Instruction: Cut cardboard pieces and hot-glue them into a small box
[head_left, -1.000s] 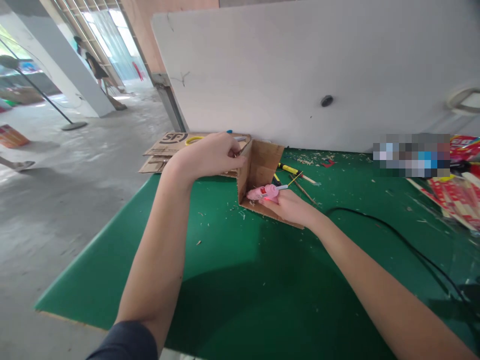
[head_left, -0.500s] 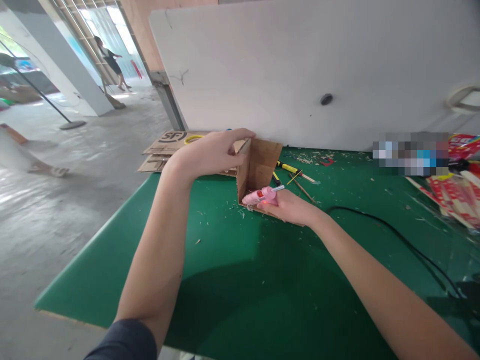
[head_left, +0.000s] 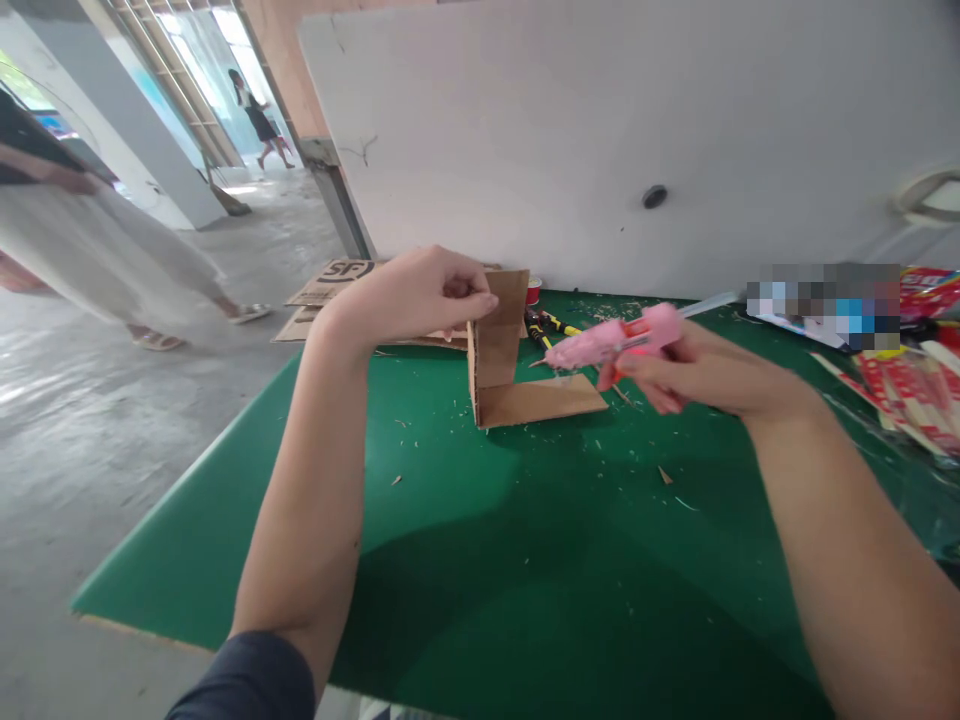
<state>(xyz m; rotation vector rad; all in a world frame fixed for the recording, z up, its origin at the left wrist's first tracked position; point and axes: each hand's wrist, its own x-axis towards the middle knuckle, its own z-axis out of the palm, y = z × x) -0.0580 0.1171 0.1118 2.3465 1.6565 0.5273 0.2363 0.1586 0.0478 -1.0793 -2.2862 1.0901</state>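
My left hand (head_left: pixel 427 290) pinches the upper edge of an upright cardboard panel, part of a cardboard piece (head_left: pixel 540 400) with two standing walls and a flat base on the table. Closed around a pink hot glue gun (head_left: pixel 600 343), my right hand (head_left: pixel 682 370) is to the right of the cardboard. The gun's nozzle points left, above the base, and a clear glue stick (head_left: pixel 709 304) sticks out of its back end.
Flat cardboard sheets (head_left: pixel 300 325) lie behind my left hand on the green table (head_left: pixel 450 560). Yellow-and-black tools (head_left: pixel 555 322) and scraps are behind the cardboard piece. Packets of wooden sticks (head_left: pixel 907 400) lie at right. A person (head_left: pixel 97 230) walks at left; another person (head_left: pixel 259 115) is farther back.
My right hand has drawn the glue gun up and right, out of the cardboard corner. The cardboard has turned slightly, showing its base. At left, a person has come farther into view.
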